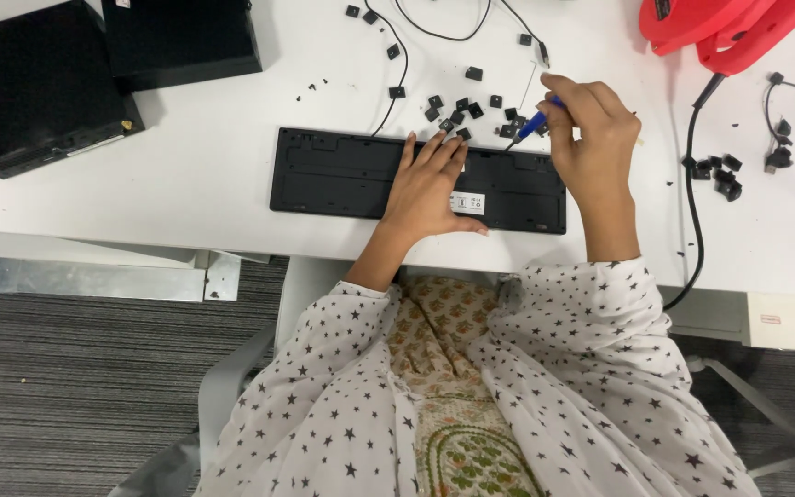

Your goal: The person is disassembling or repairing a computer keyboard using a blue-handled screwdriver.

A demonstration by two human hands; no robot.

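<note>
Nearest the camera, star-print sleeves are seen at the near edge of the white tabletop. Just past that edge a black keyboard is laid face down, long side parallel to the edge, roughly central. The left hand is spread flat and open on the keyboard's back, fingers pointing to the far edge, a white label just beside the thumb. The right hand is closed around a blue-handled screwdriver, held pen-style, its tip angled down toward the keyboard's far rim; whether tip and rim touch cannot be told.

For this step, the keyboard is best kept pinned by the flat left hand so it cannot slide, and the tip should be seated squarely before any turning or prying, with light pressure so nothing slips into the loose parts.

Beyond the keyboard, black keycaps are scattered toward the far edge, crossed by a thin black cable. More keycaps are grouped near the right edge beside a thicker cable. Two black boxes are seen at the far left corner, a red tool at the far right.
</note>
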